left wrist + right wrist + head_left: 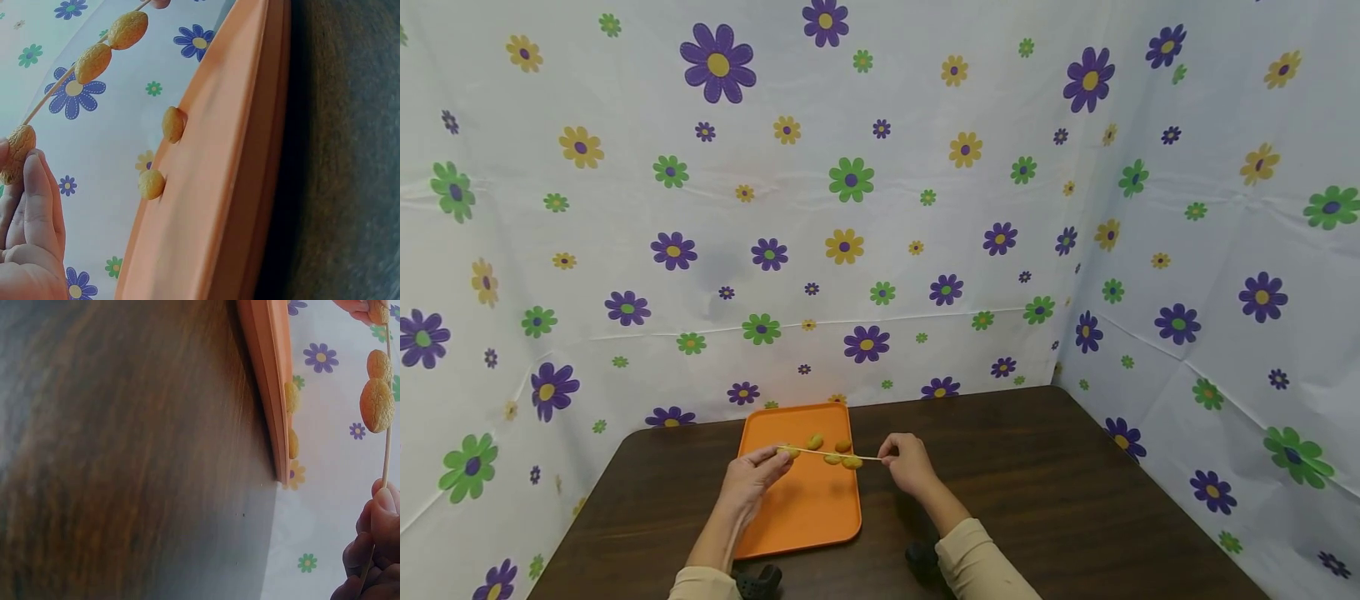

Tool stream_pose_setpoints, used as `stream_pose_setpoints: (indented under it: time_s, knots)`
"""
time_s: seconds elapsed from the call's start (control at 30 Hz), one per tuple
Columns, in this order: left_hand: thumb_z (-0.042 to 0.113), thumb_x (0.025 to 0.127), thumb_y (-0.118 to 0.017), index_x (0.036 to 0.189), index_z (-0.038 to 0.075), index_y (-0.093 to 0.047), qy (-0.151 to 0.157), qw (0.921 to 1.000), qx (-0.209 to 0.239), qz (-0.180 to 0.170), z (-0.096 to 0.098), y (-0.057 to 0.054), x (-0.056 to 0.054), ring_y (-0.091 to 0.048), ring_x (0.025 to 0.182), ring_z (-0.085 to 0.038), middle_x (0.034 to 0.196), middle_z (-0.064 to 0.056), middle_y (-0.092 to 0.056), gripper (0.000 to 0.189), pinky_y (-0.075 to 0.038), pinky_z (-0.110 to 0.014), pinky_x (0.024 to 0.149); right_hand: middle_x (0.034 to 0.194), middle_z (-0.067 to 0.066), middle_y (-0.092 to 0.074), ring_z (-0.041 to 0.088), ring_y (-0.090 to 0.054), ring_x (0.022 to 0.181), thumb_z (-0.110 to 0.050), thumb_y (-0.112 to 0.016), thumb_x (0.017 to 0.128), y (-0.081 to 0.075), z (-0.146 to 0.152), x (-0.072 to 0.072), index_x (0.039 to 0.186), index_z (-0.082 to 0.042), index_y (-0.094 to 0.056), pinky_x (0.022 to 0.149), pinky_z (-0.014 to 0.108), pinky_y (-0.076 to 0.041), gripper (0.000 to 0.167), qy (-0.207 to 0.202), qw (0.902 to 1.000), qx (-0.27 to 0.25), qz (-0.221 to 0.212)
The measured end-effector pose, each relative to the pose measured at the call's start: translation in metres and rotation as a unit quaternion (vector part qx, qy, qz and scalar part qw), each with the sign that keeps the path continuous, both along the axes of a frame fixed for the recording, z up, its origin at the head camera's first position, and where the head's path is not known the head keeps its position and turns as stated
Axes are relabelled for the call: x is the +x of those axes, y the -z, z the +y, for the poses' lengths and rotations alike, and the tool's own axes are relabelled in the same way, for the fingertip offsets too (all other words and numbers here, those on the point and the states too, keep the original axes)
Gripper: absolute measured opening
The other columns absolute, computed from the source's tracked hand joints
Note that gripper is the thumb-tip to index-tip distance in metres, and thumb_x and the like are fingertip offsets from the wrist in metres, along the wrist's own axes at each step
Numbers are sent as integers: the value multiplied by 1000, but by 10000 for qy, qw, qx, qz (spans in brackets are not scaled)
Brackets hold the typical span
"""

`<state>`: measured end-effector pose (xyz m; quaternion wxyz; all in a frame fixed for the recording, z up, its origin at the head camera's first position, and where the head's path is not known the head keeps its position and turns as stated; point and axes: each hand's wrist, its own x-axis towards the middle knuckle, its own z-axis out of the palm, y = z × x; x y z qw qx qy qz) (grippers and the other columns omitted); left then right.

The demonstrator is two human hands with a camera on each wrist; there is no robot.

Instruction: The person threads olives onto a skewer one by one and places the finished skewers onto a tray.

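A thin wooden skewer [812, 452] runs between my two hands above the tray. Two wrinkled yellow oval pieces [128, 30] are threaded side by side along it. My left hand [752, 482] pinches a third such piece [19, 155] between thumb and fingers, where the skewer's left end meets it; how deep the tip goes is hidden. With curled fingers, my right hand [913, 467] grips the bare right part of the skewer, whose lower end passes through the palm in the right wrist view. Two more yellow pieces [173, 124] lie loose on the orange tray [808, 512].
The tray rests on a dark wood-grain table [1015, 483], left of its middle. A white flower-printed sheet [910, 292] hangs behind and to the right of the table. Black devices [760, 582] sit near both wrists.
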<state>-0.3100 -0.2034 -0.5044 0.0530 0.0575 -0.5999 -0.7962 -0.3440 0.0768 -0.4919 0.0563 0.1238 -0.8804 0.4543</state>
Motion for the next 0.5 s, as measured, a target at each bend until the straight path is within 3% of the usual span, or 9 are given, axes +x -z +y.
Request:
stream_pose_setpoints:
  time_s: [0.5]
  knots:
    - [0, 95, -69, 121, -14, -66, 33, 10000, 4, -5, 2, 3, 0, -74, 88, -15, 99, -9, -75, 30, -60, -28, 83, 85, 6, -63, 22, -54, 77, 10, -71, 88, -2, -5, 1, 81, -7, -68, 74, 38, -54, 19, -34, 9999, 115, 98]
